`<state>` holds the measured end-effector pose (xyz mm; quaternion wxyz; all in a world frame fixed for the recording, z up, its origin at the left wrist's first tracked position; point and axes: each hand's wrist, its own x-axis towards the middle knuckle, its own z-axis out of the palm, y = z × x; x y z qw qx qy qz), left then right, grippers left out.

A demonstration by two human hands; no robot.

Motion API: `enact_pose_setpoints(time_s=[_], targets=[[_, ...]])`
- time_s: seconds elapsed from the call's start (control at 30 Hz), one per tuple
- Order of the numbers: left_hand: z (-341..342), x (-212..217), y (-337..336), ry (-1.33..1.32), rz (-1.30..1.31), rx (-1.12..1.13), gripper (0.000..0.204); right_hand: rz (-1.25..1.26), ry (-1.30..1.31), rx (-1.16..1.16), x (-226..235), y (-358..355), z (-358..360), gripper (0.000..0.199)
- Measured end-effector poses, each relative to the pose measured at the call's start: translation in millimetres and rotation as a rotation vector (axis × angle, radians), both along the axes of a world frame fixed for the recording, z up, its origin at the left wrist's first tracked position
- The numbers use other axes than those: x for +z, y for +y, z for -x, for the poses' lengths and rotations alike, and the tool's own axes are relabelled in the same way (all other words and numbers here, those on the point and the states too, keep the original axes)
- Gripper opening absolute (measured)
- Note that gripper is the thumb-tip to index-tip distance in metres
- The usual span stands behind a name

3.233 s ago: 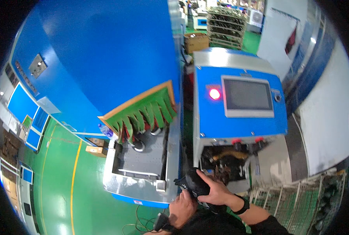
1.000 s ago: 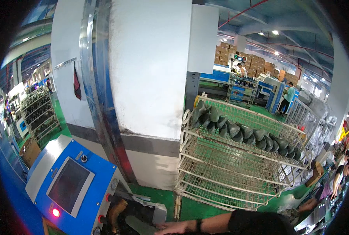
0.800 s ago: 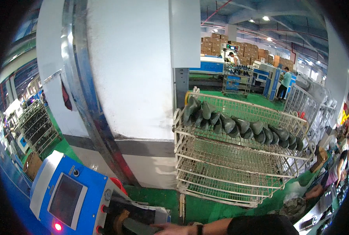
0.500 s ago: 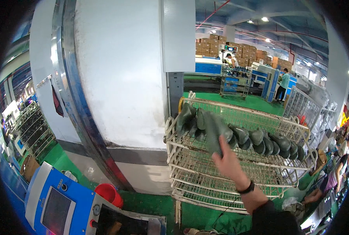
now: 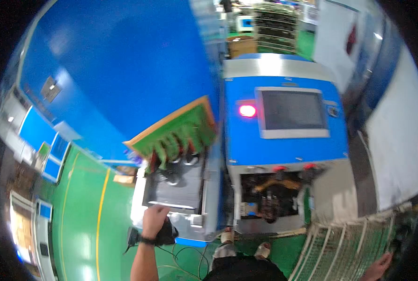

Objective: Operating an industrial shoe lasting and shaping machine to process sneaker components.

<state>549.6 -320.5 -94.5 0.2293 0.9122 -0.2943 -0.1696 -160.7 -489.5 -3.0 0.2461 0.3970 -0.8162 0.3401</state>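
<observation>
At the lower left, my left hand [image 5: 155, 220] is closed, with a dark band on its wrist. It grips a black shoe [image 5: 167, 233] just off the front end of a conveyor belt [image 5: 176, 196]. The shoe is partly hidden behind my hand and wrist. On the belt, dark shoes [image 5: 170, 178] with pale soles sit below a green strip curtain [image 5: 178, 138]. My right hand [image 5: 378, 268] is low at the right edge, beside a wire rack [image 5: 345, 243]. Blur and the picture's rim hide whether its fingers hold anything. Dark shapes near it are too dim to name.
A blue machine [image 5: 244, 145] with a screen [image 5: 292, 113] and a lit red lamp stands ahead, a dark cavity in its lower front. A tall blue housing [image 5: 138, 61] rises over the belt. Cables [image 5: 190, 253] trail on the green floor near my feet.
The view has swung left from the wire rack to the machines. My right hand, earlier over the rack with a dark green shoe-last-like piece, is now low at right. My left hand has come into view.
</observation>
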Motion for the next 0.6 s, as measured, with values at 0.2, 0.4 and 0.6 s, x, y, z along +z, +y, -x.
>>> enact_pose_setpoints(time_s=[0.2,0.4,0.6], targets=[[-179,-124,-10,-0.181,-0.323,0.145,0.037,-0.118,-0.031,1.357,-17,-58,-334,0.042],[-288,-249,-63,0.014,-0.087,0.458,0.084,-0.051,0.479,1.317,-58,-95,-503,0.059],[-316,-282,-76,-0.155,0.079,0.375,0.042,0.094,0.574,1.289,-61,-100,-501,0.061]])
